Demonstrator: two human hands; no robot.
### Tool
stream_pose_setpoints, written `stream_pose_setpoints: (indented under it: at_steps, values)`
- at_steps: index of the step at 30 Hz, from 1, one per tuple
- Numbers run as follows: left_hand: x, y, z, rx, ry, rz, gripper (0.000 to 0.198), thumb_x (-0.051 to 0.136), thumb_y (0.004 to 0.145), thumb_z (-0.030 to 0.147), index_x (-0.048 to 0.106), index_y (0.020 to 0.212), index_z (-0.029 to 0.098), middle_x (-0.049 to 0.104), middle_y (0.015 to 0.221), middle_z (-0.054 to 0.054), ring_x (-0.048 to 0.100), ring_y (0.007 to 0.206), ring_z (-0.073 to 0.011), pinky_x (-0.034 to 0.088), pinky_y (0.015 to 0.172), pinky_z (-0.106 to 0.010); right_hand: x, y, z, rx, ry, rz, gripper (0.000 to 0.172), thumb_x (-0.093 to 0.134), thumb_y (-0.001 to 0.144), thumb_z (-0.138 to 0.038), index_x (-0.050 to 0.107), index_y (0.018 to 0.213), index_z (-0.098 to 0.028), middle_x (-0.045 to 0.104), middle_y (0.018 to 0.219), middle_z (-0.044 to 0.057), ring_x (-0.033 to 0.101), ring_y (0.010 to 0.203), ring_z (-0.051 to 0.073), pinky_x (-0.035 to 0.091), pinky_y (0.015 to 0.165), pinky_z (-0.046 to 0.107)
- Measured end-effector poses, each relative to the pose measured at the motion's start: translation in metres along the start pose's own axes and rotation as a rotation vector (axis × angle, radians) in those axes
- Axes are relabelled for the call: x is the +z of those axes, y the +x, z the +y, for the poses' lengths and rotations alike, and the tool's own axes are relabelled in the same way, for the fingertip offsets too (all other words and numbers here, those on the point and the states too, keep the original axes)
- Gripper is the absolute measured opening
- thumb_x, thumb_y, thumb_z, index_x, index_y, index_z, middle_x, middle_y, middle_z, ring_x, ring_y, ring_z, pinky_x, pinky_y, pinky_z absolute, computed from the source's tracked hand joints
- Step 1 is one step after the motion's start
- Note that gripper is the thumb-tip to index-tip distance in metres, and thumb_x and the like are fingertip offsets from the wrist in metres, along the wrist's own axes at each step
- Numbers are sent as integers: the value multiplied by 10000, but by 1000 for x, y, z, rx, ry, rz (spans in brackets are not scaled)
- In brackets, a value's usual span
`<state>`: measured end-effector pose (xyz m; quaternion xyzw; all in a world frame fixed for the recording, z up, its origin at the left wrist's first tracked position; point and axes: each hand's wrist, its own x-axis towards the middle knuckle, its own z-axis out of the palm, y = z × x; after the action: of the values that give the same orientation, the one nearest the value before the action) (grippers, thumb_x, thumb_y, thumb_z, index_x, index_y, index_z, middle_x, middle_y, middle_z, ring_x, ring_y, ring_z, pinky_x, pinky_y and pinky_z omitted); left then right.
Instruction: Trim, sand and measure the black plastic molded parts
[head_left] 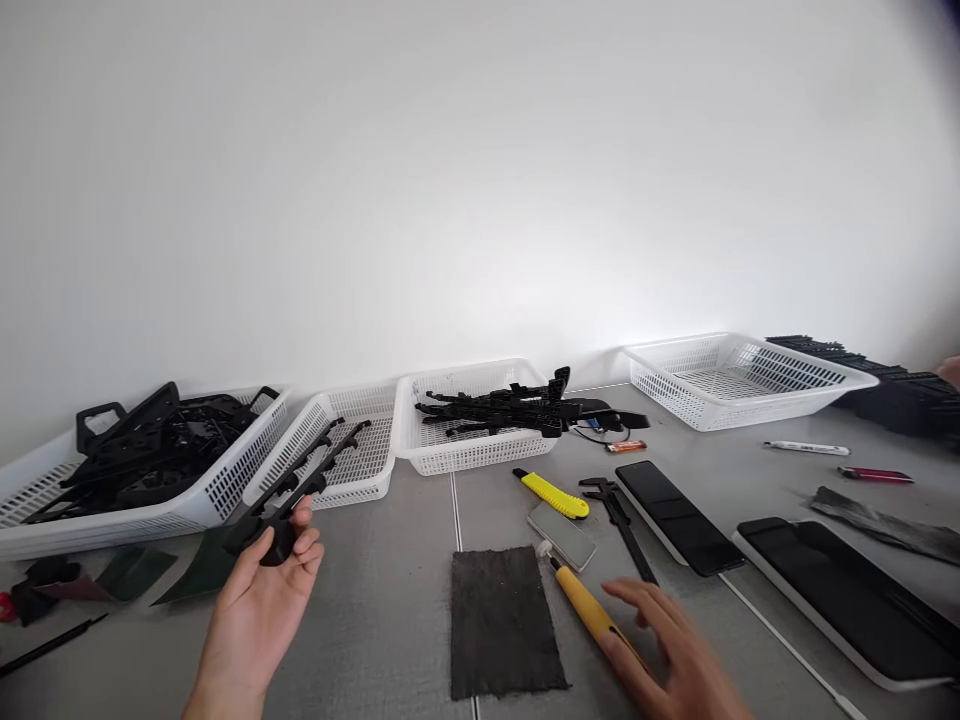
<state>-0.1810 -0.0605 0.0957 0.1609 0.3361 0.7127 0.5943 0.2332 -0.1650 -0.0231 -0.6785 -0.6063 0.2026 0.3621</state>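
My left hand [259, 600] is closed round the near end of a long black plastic part [300, 480], which reaches up and away over the second white basket [360, 470]. My right hand [671, 645] hovers open, fingers spread and slightly blurred, just above a yellow-handled tool [589, 605] on the grey table. A dark square of abrasive cloth [502, 620] lies between my hands.
Several white baskets line the wall: the left [187, 505] and the middle one [457, 450] hold black parts, the right one [742, 385] is bare. A yellow utility knife [555, 493], a caliper [619, 515], a small block [562, 535], two dark panels [679, 515] [847, 595] and pens lie around.
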Motion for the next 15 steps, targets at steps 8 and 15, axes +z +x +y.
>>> stream_pose_setpoints:
  at_steps: [8, 15]
  values:
    - [-15, -6, 0, -93, -23, 206, 415, 434, 1018, 281, 696, 1282, 97, 776, 971, -138, 748, 769, -210, 691, 641, -311, 19, 69, -8, 47, -118, -27, 547, 629, 895, -447, 658, 1397, -232, 730, 1365, 132, 703, 1214, 352, 563, 1043, 480]
    - [-46, -48, -77, -232, 290, 100, 498, 830, 826, 429, 738, 1250, 185, 792, 927, -100, 739, 804, -253, 659, 710, -359, 10, 64, -17, 73, -2, 28, 442, 657, 895, -517, 729, 1236, -245, 769, 1105, 84, 711, 824, 248, 583, 745, 352]
